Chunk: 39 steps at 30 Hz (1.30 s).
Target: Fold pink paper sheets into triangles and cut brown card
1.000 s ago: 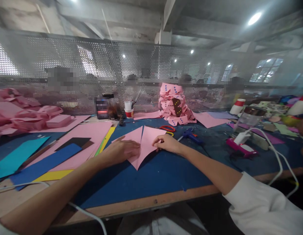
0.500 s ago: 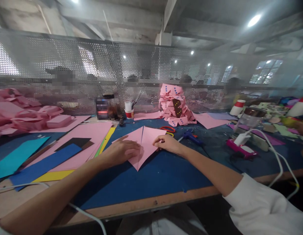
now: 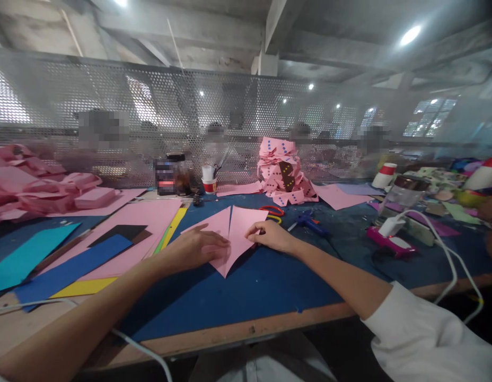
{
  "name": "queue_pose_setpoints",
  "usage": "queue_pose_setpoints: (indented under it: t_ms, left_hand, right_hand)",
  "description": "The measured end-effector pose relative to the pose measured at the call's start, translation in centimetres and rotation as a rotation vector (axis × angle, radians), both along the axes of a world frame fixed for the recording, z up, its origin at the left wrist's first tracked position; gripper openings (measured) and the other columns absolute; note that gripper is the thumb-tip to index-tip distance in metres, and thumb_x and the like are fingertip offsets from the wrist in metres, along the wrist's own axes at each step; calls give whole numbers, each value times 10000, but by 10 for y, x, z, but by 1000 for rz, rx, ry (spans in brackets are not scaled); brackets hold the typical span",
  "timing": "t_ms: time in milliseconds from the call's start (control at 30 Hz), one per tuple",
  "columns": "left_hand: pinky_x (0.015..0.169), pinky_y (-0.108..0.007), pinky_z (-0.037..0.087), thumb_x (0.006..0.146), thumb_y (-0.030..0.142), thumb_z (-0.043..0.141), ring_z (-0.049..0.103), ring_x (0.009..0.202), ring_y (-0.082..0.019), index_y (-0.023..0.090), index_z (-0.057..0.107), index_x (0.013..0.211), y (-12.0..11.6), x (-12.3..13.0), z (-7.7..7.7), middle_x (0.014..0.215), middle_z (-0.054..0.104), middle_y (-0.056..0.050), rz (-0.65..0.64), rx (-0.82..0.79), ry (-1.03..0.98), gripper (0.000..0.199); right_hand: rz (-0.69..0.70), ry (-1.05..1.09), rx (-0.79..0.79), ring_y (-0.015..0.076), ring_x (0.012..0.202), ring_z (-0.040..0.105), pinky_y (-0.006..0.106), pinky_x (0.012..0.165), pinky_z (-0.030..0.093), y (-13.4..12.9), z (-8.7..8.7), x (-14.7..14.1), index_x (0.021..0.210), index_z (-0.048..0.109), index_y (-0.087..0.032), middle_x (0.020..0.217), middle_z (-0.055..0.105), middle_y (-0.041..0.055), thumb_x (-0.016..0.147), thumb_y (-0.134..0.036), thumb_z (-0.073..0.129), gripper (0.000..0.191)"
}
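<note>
A pink sheet of paper [image 3: 240, 233] with a crease or fold line down its middle lies on the blue work mat [image 3: 230, 313] in front of me, one pointed corner toward me. My left hand [image 3: 198, 246] rests flat across its left half, fingers stretched out. At the sheet's right edge, my right hand [image 3: 272, 236] pinches the paper between thumb and fingers. Just behind that hand are red- and yellow-handled scissors [image 3: 273, 210]. A blue glue gun [image 3: 312, 223] lies to their right.
Left of me lie pink sheets [image 3: 150, 217], a blue strip [image 3: 79, 265] and a teal strip [image 3: 39, 246]. A pile of dotted pink pieces [image 3: 283, 172] stands at the back. To the right are a magenta power strip [image 3: 389, 244], white cable and a clear jar [image 3: 405, 196].
The right edge of the pink sheet has lifted and bends slightly more in my right hand's pinch. My left hand stays nearly in place on the paper.
</note>
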<state>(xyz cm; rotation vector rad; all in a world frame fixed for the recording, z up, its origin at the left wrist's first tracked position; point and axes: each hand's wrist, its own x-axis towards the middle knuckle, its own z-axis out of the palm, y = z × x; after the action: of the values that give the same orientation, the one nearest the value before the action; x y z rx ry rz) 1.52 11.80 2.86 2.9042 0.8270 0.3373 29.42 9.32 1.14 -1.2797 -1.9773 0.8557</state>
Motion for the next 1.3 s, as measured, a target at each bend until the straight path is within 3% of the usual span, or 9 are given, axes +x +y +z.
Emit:
queue_pose_setpoints:
  t_ms: [267,433,567,700,900,1167,1300]
  left_hand:
    - [1236,-426,170,976,378,503,648,1175,-158,409,687,1193,0,-1,4,1261,705,68,-43,-10,23,286]
    - [1232,-430,204,969,423,505,695,1067,-173,366,724,1136,-7,0,10,1167,749,52,-18,-1,7,281]
    - [1190,-426,302,973,482,483,715,968,-194,301,760,1005,-5,-1,9,1036,784,18,70,80,-15,333]
    - [1148,-466,355,965,482,487,678,1081,-245,272,743,1082,6,-4,4,1133,760,-24,182,134,-56,350]
    - [1097,-456,413,962,474,493,676,1063,-263,273,758,1041,10,-6,3,1103,768,-30,189,143,-69,342]
    - [1120,-414,383,976,381,456,667,1089,-226,270,746,1071,10,-5,2,1138,754,-22,112,136,-102,325]
    - [1047,-337,444,972,378,473,661,1085,-201,315,732,1132,8,-3,2,1162,742,4,62,101,-45,311]
  right_hand:
    - [-17,-44,33,168,764,690,265,719,473,-2,1,-4,945,745,-178,872,766,39,844,-253,641,163]
    - [22,-33,26,176,792,694,272,760,478,-4,3,-6,960,737,-176,803,758,36,863,-264,631,168]
    - [69,-9,50,167,771,695,261,762,474,-9,7,-8,973,734,-172,778,750,28,872,-254,628,168]
    - [76,-36,116,162,788,689,258,776,462,-15,12,-11,967,739,-179,782,749,21,879,-243,628,156]
    - [104,-35,195,160,891,664,260,832,453,-21,17,-13,943,746,-199,958,756,20,878,-239,642,128]
    - [-67,-77,208,172,890,661,277,815,466,-3,11,-8,947,745,-196,1004,760,33,869,-214,638,134]
    - [-115,-112,167,173,858,666,277,787,467,5,4,-7,941,746,-197,996,760,38,866,-227,634,138]
